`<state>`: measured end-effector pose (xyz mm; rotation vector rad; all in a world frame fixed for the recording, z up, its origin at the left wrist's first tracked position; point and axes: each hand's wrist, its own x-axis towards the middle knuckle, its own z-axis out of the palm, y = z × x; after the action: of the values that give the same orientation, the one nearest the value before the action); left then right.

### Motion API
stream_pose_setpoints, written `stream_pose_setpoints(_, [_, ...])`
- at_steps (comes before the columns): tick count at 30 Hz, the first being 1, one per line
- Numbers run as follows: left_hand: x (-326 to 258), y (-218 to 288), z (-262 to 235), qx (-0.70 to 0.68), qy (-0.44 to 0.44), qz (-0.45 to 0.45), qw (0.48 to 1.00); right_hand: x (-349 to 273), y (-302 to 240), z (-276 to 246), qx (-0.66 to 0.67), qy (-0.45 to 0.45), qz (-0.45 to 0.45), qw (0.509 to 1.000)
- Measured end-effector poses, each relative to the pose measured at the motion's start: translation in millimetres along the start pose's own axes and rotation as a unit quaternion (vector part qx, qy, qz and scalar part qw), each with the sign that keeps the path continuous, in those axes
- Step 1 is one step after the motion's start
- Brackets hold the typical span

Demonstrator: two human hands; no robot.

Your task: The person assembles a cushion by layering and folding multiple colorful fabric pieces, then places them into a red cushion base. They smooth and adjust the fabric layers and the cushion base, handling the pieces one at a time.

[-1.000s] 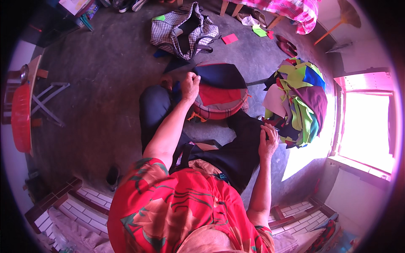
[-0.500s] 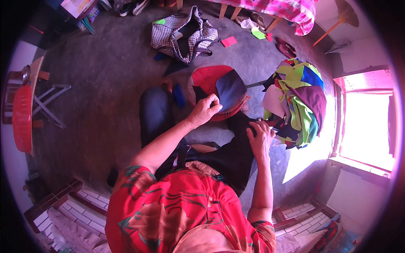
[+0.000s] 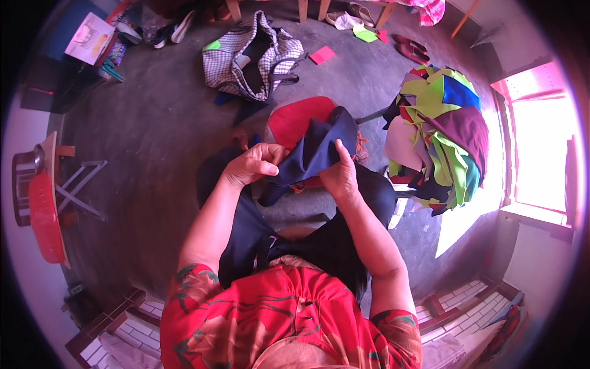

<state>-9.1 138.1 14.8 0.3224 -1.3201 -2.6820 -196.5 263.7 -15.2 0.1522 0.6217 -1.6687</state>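
Note:
A dark navy piece of cloth (image 3: 314,147) is spread between my two hands, creased in the middle. My left hand (image 3: 253,165) is closed, thumb against curled fingers, pinching the cloth's left corner. At its right edge my right hand (image 3: 342,177) grips it, thumb on top and the other fingers mostly hidden beneath. Under and behind the cloth lies a round red padded piece (image 3: 287,120), partly covered, between my legs. To the right rises a big heap of cloth scraps (image 3: 439,138) in lime green, maroon, blue, pink and black.
A checked bag (image 3: 249,58) gapes on the floor ahead. Beside it lies a red scrap (image 3: 322,55). Shoes (image 3: 410,49) and a lime green scrap (image 3: 365,34) sit farther off. A red basin (image 3: 46,218) stands at the far left, and a bright window (image 3: 541,160) is at the right.
My right hand has come from beside the scrap heap onto the navy cloth. My left hand has shifted left, and the cloth is now raised and held between both hands. The view has shifted slightly.

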Motion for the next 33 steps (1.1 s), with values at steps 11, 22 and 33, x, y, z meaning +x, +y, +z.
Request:
stream_pose_setpoints(11, [20,-36,-20,0.047,0.101,-0.076,0.991,-37,-15,-17,-0.183,-0.234,0.287,0.911])
stream_pose_setpoints(22, [15,-47,-1,0.170,-0.027,-0.161,0.972,-33,-13,-17,-0.248,-0.118,0.283,0.919])
stream_pose_setpoints(33, [30,-70,-36,0.579,0.392,-0.257,0.667,-38,4,-5,-0.435,-0.301,0.423,0.736])
